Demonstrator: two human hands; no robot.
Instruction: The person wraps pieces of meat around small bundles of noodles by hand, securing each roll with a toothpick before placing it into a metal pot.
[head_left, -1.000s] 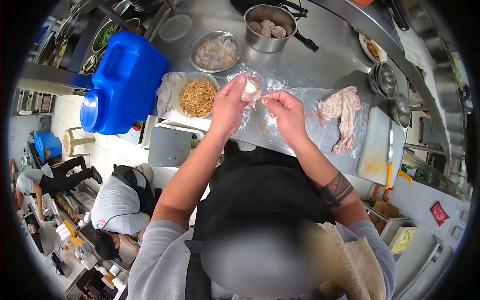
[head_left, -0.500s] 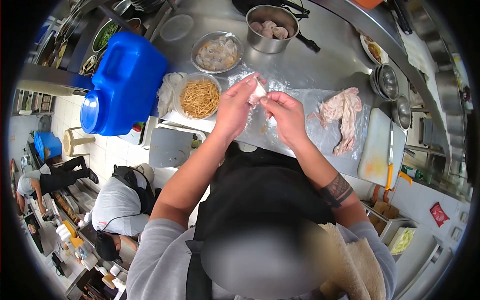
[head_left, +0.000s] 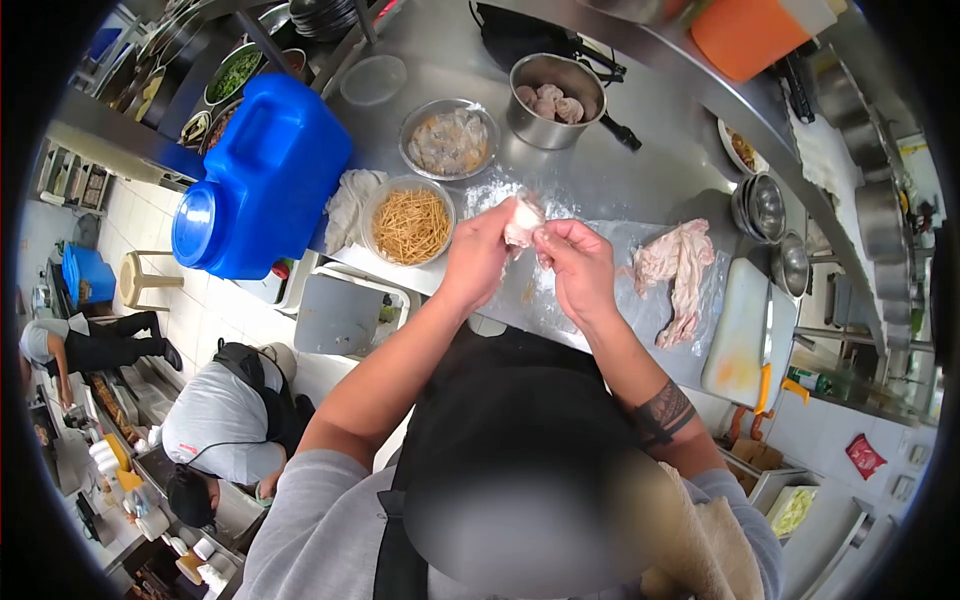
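Above a powder-dusted steel worktop [head_left: 665, 160], reaching with forearms [head_left: 385, 375] angled inward, grasping a pale piece [head_left: 524, 222] in the left hand [head_left: 477, 260], pinching its edge with the right hand [head_left: 580, 268]

Passable over the bare steel counter [head_left: 665, 165], from the saucepan [head_left: 550, 132] across to the stacked metal bowls [head_left: 765, 208]. Restricted there by the black handle [head_left: 622, 132], jutting into the opening. Closed between left hand [head_left: 478, 262] and right hand [head_left: 583, 270] by the pale piece [head_left: 523, 225] pinched there. Blocked at left by the blue jug [head_left: 275, 165], then by the tub of sticks [head_left: 410, 226]. Obstructed low down at right by the limp pale food [head_left: 680, 265], then by the cutting board [head_left: 733, 335].
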